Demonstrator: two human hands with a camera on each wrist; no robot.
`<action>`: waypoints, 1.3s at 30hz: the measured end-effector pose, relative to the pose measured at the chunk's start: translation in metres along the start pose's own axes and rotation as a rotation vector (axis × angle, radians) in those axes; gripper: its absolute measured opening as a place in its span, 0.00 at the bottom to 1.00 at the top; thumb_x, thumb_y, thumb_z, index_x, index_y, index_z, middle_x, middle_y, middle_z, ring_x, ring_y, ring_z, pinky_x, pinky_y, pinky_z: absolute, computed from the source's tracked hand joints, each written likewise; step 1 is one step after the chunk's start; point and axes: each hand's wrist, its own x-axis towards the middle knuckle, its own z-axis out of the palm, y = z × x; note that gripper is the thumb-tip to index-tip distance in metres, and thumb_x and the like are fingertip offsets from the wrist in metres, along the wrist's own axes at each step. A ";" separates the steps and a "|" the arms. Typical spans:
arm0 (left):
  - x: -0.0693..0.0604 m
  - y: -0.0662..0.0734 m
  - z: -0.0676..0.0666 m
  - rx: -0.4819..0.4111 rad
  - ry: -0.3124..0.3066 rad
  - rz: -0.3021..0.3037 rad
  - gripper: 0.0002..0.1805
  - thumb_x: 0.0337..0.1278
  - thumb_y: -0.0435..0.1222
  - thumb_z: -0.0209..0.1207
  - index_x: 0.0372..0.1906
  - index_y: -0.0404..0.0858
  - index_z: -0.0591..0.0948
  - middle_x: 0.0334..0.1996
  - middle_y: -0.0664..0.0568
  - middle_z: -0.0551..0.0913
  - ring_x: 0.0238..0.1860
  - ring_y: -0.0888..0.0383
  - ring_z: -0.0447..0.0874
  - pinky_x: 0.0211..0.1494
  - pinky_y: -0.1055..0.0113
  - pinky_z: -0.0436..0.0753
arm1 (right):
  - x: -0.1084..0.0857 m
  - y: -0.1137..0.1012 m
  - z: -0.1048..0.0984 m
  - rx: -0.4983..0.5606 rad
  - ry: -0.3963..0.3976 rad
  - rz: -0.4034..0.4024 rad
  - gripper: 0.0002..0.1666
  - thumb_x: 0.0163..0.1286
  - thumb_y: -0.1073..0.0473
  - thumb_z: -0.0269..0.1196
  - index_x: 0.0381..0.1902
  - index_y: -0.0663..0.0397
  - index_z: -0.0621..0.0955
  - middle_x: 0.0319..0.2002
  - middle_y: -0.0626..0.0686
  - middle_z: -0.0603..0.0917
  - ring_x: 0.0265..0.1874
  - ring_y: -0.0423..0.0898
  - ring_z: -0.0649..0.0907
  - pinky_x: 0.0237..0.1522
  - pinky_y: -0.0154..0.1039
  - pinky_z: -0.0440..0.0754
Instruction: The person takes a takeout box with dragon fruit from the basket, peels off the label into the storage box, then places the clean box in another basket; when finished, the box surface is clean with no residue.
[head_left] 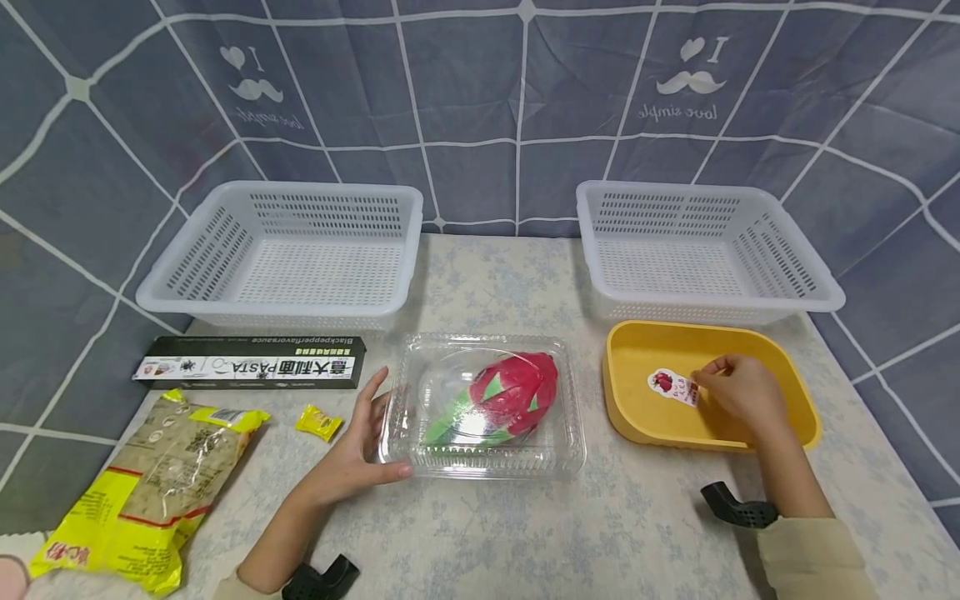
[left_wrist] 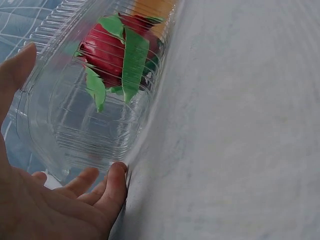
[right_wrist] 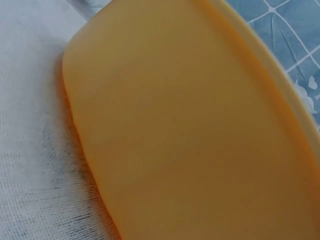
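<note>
In the head view a clear plastic clamshell box (head_left: 442, 392) lies on the table with a dragon fruit (head_left: 519, 392), red with green scales, inside. My left hand (head_left: 351, 446) is at its left end, thumb along the front corner and fingers spread beside the end wall. The left wrist view shows those fingertips (left_wrist: 118, 169) at the box's lower edge. Over a yellow bin (head_left: 637, 421) my right hand (head_left: 742, 393) pinches the right end of a small label (head_left: 681, 387) with a red fruit picture. The right wrist view shows only the bin's wall (right_wrist: 175, 115), not the hand.
Two white perforated baskets (head_left: 300, 312) (head_left: 705, 296) stand at the back, left and right. A black pasta box (head_left: 251, 362), a small yellow packet (head_left: 318, 422) and a large yellow bag (head_left: 146, 492) lie on the left. A tiled-pattern curtain (head_left: 480, 100) hangs behind.
</note>
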 end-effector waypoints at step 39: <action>0.003 0.021 0.014 -0.141 -0.011 -0.304 0.47 0.70 0.41 0.49 0.76 0.57 0.26 0.73 0.32 0.25 0.43 0.38 0.82 0.34 0.42 0.83 | -0.012 -0.010 -0.011 0.121 0.050 0.016 0.27 0.70 0.45 0.61 0.45 0.68 0.76 0.30 0.56 0.72 0.30 0.49 0.71 0.22 0.33 0.70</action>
